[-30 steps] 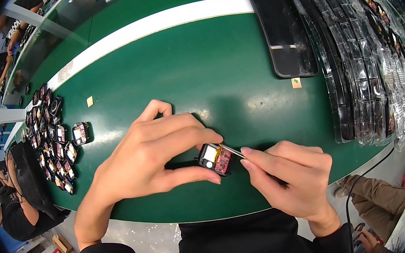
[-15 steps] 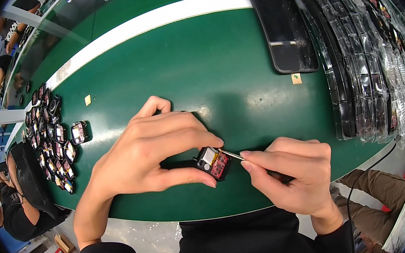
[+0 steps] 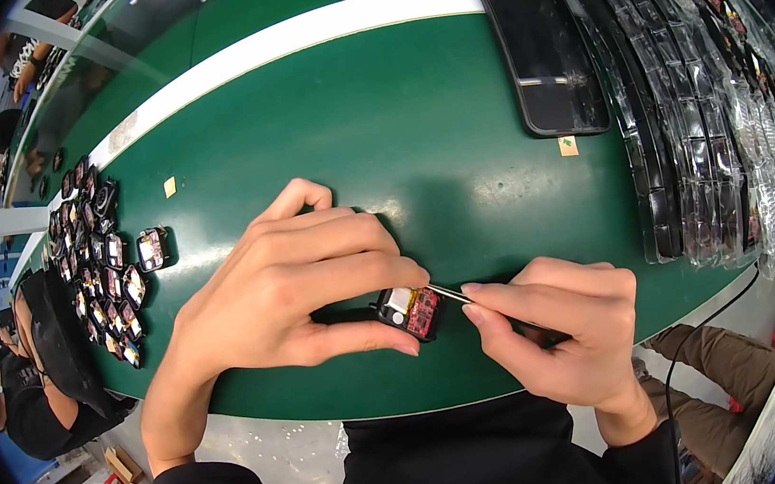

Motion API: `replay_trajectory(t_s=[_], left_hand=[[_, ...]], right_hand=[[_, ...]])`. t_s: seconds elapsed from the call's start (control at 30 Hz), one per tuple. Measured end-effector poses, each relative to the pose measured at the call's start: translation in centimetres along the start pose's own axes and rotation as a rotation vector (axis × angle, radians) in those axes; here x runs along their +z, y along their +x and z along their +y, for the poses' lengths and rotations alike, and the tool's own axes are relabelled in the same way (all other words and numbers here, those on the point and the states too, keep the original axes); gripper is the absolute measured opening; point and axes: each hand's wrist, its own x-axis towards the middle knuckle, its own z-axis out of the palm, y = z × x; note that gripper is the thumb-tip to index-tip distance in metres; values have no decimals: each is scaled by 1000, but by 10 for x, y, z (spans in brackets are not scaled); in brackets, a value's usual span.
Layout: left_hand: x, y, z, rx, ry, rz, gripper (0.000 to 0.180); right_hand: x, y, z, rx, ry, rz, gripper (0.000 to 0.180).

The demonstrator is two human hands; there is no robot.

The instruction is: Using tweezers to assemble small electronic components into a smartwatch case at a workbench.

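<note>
Between the thumb and index finger of my left hand (image 3: 302,285) sits a small black smartwatch case (image 3: 411,312), its inside facing up. A silvery battery and a red circuit board show in it. My right hand (image 3: 564,322) pinches a pair of thin metal tweezers (image 3: 451,293). The tweezer tips meet the upper edge of the case, right beside my left index fingertip. What lies exactly at the tips is too small to make out.
Many similar open cases (image 3: 104,274) crowd the table's left end, with one (image 3: 152,250) set apart. A black tray-like slab (image 3: 543,52) lies at the back right beside stacked clear plastic trays (image 3: 687,103). A white strip (image 3: 287,33) crosses behind. Other people sit at left.
The tweezers have shifted very slightly at the case's upper edge, and the case has tilted a little. Both hands stay almost in place.
</note>
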Motion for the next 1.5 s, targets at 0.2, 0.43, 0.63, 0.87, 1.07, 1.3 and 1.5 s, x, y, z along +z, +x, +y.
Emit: replay_trajectory(t_s=[0.2, 0.43, 0.63, 0.87, 1.07, 1.3, 1.5], left_hand=[[-1, 1, 1, 1, -10, -11, 53], [-1, 2, 1, -9, 2, -16, 53], [-3, 1, 3, -6, 31, -28, 52], [-1, 1, 1, 0, 25, -6, 52], [-1, 2, 2, -5, 24, -14, 52], [-1, 2, 2, -10, 29, -16, 52], [-1, 2, 0, 2, 27, -9, 52]], right_hand=[[4, -1, 3, -52, -2, 25, 21], [5, -2, 3, -45, 14, 31, 20], [1, -2, 0, -2, 44, 14, 19], [2, -3, 5, -55, 42, 13, 20], [4, -5, 4, -90, 8, 22, 21], [2, -5, 1, -14, 40, 29, 19], [1, -4, 3, -49, 32, 35, 19]])
